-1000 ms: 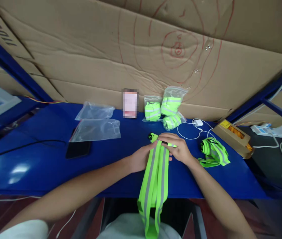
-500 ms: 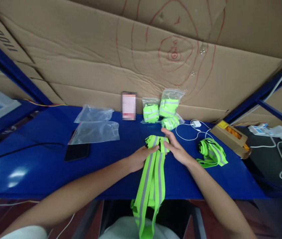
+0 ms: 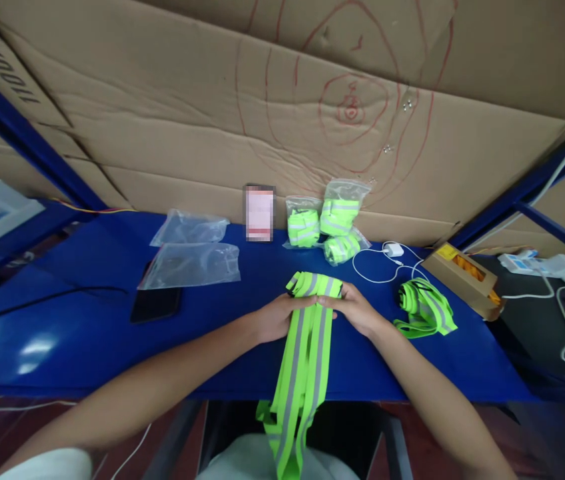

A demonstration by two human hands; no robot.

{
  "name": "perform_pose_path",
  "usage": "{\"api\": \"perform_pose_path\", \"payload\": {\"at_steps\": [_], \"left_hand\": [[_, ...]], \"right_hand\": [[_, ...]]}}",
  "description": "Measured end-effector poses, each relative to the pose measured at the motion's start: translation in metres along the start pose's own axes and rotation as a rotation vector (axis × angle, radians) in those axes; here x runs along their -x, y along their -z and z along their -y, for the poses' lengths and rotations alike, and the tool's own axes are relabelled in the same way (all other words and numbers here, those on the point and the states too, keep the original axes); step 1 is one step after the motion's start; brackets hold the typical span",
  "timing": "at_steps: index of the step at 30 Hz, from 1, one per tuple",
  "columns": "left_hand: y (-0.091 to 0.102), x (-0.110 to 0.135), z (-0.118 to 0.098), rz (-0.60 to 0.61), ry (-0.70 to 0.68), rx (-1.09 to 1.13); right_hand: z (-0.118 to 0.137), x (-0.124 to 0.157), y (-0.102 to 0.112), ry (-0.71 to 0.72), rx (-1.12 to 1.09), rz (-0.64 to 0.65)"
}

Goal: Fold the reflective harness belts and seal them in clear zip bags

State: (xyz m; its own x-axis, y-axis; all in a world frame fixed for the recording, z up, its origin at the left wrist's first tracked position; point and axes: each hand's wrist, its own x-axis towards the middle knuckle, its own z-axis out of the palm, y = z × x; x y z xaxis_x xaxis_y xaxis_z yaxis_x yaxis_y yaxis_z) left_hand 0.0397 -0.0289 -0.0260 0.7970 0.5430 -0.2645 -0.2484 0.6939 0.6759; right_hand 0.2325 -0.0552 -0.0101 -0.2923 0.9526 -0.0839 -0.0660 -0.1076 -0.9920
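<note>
A neon-green reflective strap (image 3: pixel 307 347) with grey stripes is bundled at its far end, and its long loose bands hang over the table's front edge toward my lap. My left hand (image 3: pixel 282 317) grips the left side of the bundle, thumb on top. On the right side, my right hand (image 3: pixel 357 308) is closed round it too, with its thumb laid across the bands close to the left thumb. The fingers beneath the bundle are mostly hidden. Another green strap bundle (image 3: pixel 425 307) lies on the table to the right of my right hand.
Clear plastic bags (image 3: pixel 192 265) lie at the left, one partly over a black phone (image 3: pixel 155 305). Bagged green straps (image 3: pixel 303 227) stand against the cardboard wall (image 3: pixel 177 120). A white charger (image 3: pixel 393 249) with its cable and a cardboard box (image 3: pixel 462 280) are at the right of the blue table (image 3: pixel 82 333).
My right hand has closed onto the bundle, where its fingers were raised and spread before. The folded end now lies flatter across the bands, and the hanging bands have shifted slightly left.
</note>
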Motion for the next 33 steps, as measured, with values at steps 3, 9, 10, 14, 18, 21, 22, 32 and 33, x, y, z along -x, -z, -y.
{"api": "perform_pose_path", "payload": {"at_steps": [3,9,10,14,18,21,22,32,33], "left_hand": [[0.001,0.001,-0.001,0.152,0.035,0.087],[0.0,0.002,0.004,0.207,0.028,0.088],[-0.001,0.002,0.004,0.158,0.033,0.064],[-0.003,0.001,0.001,0.027,0.109,-0.005],[-0.005,0.001,-0.003,0.03,0.167,0.004],[-0.006,0.002,-0.004,-0.017,0.157,-0.017],[-0.006,0.002,-0.004,-0.04,0.147,-0.023],[-0.013,0.005,-0.01,-0.033,-0.026,-0.06],[-0.013,0.006,-0.01,-0.039,-0.029,-0.067]], "right_hand": [[0.004,0.001,0.002,0.095,0.086,-0.051],[0.006,-0.002,0.017,0.54,0.665,-0.104],[0.006,-0.002,0.019,0.551,0.751,-0.081],[0.005,0.002,0.019,0.462,0.912,0.08],[0.012,0.006,0.02,0.405,0.86,0.163],[0.022,0.007,0.024,0.305,0.727,0.278],[0.025,0.007,0.024,0.266,0.662,0.319],[-0.001,-0.003,0.012,-0.08,-0.086,0.007],[-0.003,-0.003,0.012,-0.123,-0.125,0.037]]}}
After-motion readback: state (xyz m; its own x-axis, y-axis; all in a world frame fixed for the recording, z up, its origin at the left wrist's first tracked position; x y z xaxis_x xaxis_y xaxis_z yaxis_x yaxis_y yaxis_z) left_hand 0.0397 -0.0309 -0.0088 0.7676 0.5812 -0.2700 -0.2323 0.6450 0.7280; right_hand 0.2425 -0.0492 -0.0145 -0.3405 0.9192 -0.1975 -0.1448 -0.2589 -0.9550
